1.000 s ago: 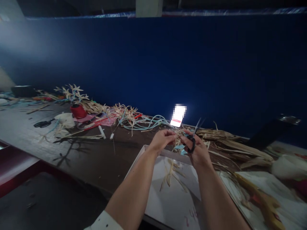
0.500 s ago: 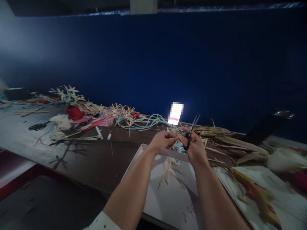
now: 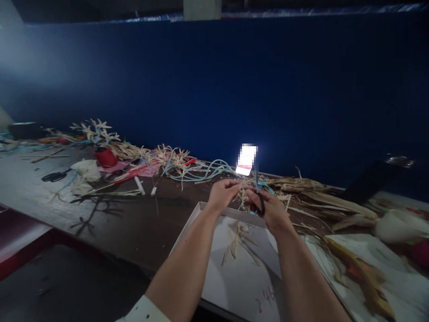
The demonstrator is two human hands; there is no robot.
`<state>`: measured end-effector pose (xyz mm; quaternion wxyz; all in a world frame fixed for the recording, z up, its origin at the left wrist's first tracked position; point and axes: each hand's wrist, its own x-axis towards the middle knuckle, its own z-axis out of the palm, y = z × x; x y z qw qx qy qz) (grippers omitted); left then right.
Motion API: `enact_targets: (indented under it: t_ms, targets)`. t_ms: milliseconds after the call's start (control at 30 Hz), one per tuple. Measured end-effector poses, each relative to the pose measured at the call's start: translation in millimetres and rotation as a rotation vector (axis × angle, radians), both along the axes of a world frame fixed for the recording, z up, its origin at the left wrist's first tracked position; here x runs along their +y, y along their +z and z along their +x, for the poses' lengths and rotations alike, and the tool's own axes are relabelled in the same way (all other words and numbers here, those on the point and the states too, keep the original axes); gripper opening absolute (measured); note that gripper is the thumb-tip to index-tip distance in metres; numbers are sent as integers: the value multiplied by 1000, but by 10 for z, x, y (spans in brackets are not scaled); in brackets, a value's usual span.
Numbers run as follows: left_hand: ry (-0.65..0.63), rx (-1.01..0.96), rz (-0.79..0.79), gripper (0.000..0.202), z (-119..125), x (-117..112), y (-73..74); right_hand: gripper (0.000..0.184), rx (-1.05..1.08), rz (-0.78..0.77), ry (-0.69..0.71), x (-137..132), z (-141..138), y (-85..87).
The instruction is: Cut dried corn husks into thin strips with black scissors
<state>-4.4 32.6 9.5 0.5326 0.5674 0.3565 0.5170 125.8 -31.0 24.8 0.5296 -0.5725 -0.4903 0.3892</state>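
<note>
My left hand is pinched over the far edge of a shallow white box lid; what its fingertips hold is too small to make out. Close beside it, my right hand grips black-handled scissors, whose blades point up and away. The fingertips of both hands nearly meet. Beneath them lie small straw-coloured clippings and some light-blue scraps. Inside the lid rests a bunch of dry, pale strips, between my forearms.
A lit phone stands against the blue partition. Dried husk leaves and a yellow glue gun lie to the right. Leftward are pale-blue stems, husk flowers, a red thread spool and another pair of scissors.
The scissors in my right hand have swung from a rightward slant to nearly upright. That hand has turned and dropped slightly; my left hand has shifted a little left.
</note>
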Motion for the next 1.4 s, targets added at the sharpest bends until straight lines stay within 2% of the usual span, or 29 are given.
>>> enact_targets:
  t_ms: [133, 267, 800, 967, 1067, 1233, 1400]
  targets:
    - [5, -25, 4, 31, -63, 0, 44, 51, -79, -73, 173, -49, -21, 43]
    - [-14, -30, 0, 29, -81, -11, 71, 52, -123, -89, 252, -52, -6, 34]
    - [-2, -9, -5, 29, -74, 7, 52, 48, -150, -81, 282, -41, 31, 2]
    - [-40, -60, -4, 32, -71, 11, 44, 47, -163, -69, 252, -30, 26, -4]
    - [-63, -94, -3, 33, -71, -3, 53, 47, -127, -34, 180, -8, 31, -21]
    - [-95, -144, -39, 33, -58, -22, 74, 43, 86, 5, -3, 31, 58, -48]
    - [-157, -104, -75, 32, -46, -35, 74, 45, 243, 135, -40, 57, 97, -77]
